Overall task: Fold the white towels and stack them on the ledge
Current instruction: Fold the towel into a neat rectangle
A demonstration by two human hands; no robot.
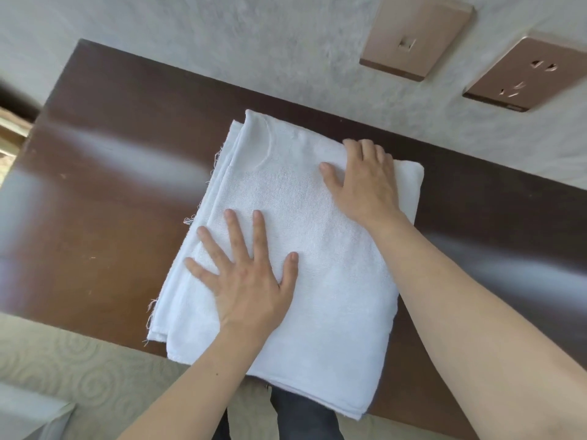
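Both my hands are flat on the white towel [295,249] here, palms down, nothing pinched or gripped. My left hand [244,274] sits lower left of centre with the fingers spread wide, pressing near the towel's frayed left edge. My right hand [365,182] is up toward the middle right of the frame, fingers out flat and closer together, resting by the towel's far right corner.

The towel itself is folded into a rough rectangle, several layers thick, you can see the stacked edges down the left side with loose threads poking out. It lies on the dark brown ledge [104,198], angled across the centre of the frame, and its near corner hangs a bit over the front edge at the bottom.

Behind the ledge is a grey textured wall [222,36] with two bronze-coloured sockets [521,71] in the upper right. Pale swirl-patterned fabric [63,366] fills the lower left corner.
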